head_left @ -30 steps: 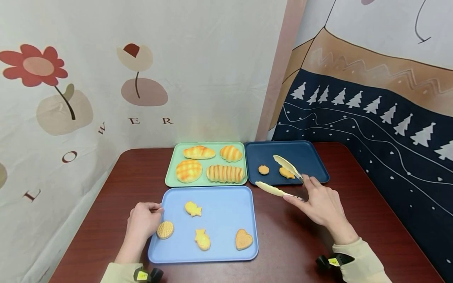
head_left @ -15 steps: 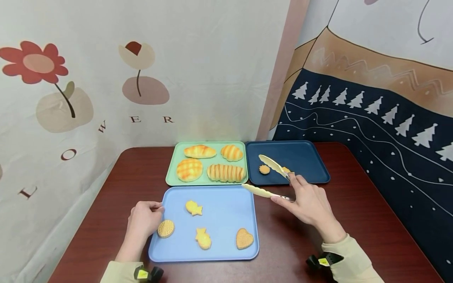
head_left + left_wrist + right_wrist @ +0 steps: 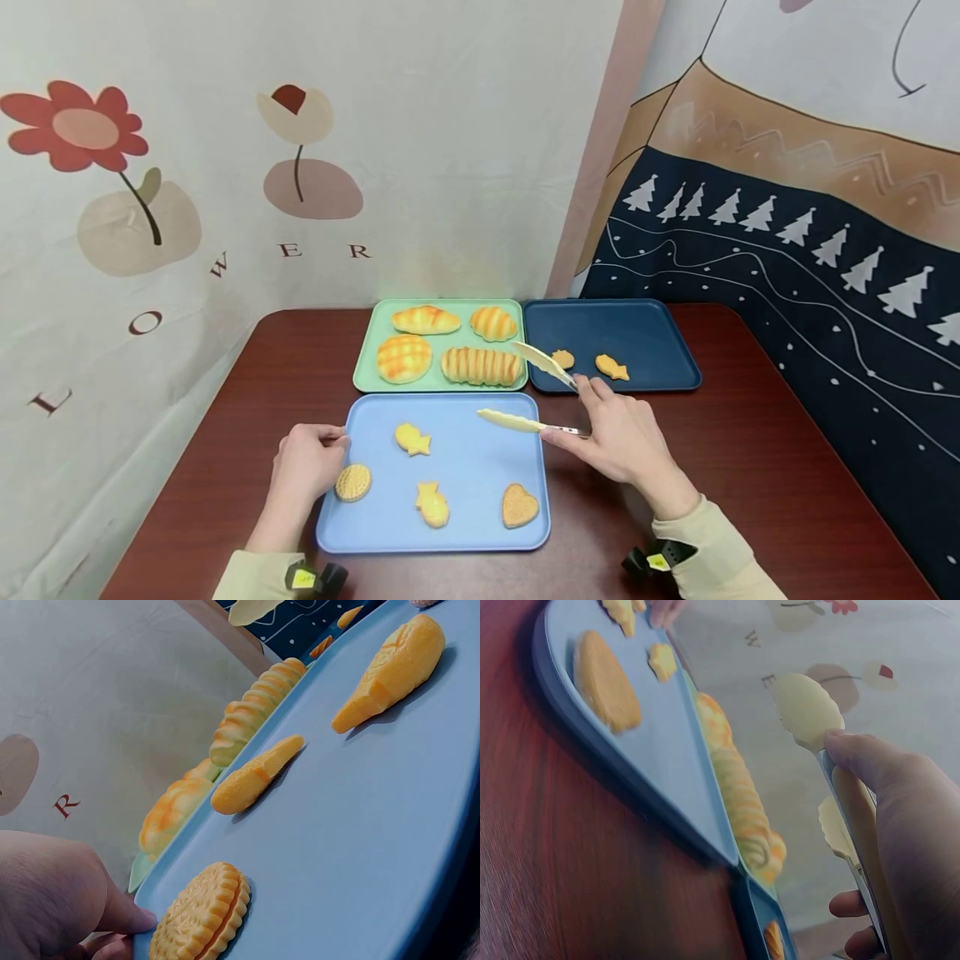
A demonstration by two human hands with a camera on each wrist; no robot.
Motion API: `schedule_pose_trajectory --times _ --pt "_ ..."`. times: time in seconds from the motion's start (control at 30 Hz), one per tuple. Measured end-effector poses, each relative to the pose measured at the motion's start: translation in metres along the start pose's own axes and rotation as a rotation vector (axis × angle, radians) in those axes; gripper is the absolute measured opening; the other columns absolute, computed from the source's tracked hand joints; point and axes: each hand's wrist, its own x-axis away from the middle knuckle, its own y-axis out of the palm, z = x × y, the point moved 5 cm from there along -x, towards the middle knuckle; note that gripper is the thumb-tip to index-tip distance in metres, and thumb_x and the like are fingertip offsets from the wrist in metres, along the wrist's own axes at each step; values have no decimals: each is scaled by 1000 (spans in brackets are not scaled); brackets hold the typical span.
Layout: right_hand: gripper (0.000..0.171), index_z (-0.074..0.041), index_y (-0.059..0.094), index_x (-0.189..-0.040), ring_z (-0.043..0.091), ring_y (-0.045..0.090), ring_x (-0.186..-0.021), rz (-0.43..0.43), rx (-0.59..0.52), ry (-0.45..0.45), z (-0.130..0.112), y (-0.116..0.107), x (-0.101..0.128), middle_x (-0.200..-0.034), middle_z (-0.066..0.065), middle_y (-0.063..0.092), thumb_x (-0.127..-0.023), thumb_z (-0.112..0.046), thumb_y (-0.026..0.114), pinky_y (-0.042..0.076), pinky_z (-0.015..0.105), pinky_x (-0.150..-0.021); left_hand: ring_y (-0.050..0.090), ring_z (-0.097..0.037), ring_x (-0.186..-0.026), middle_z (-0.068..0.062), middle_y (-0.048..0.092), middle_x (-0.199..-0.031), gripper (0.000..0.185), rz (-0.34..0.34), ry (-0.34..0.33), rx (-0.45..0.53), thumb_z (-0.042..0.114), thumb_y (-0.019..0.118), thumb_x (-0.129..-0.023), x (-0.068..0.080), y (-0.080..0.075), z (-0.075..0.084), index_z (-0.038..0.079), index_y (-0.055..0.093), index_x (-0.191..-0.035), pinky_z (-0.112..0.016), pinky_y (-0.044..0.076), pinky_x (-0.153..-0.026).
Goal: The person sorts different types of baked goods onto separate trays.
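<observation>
Tongs (image 3: 510, 420) gripped by right hand (image 3: 618, 429), arms spread wide: lower tip over blue tray (image 3: 480, 467); upper, in head view, partly hiding small cookie (image 3: 565, 358). Just beyond grip, on navy tray (image 3: 592, 327): fish-shaped cookie (image 3: 612, 367). Left of grip: ridged loaf (image 3: 481, 367), then left hand (image 3: 307, 458) pinching blue tray's rim.

The tongs (image 3: 513, 420) were cream-tipped, the near tray (image 3: 480, 467) pale blue, the round bread (image 3: 403, 358) far left checked in orange.

Pale-blue tray (image 3: 480, 467) in every view
</observation>
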Motion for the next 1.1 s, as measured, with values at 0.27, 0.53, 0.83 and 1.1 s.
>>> schedule_pose_trajectory --times 0.27,0.53,0.83,1.1 --pt "98 -5 63 -140 8 40 -51 7 -3 -82 -27 10 -1 -102 2 63 -86 -86 58 38 27 -48 67 -35 -96 -29 71 -122 31 -3 -6 11 16 68 -99 -1 1 -2 -3 77 -122 -42 52 -64" --pt "105 -3 63 -144 11 51 -58 -60 13 -118 -51 23 -5 -109 4 68 -87 -90 50 44 30 -53 66 -36 -96 -30 70 -123 31 -5 -3 17 16 68 -100 -1 1 -2 -4 76 -122 -42 52 -64" --pt "91 -8 67 -132 9 50 -55 -97 11 -186 -74 36 -10 -105 -1 65 -90 -87 50 39 28 -49 66 -36 -95 -29 70 -123 32 -2 -1 9 16 68 -100 -2 1 -2 -4 76 -123 -41 51 -63" --pt "88 -10 68 -129 12 50 -54 -151 19 -212 -88 46 -15 -101 -2 66 -92 -87 45 38 29 -48 65 -36 -96 -30 69 -124 32 -6 -3 11 16 68 -100 -1 1 -1 -4 76 -123 -41 51 -63"
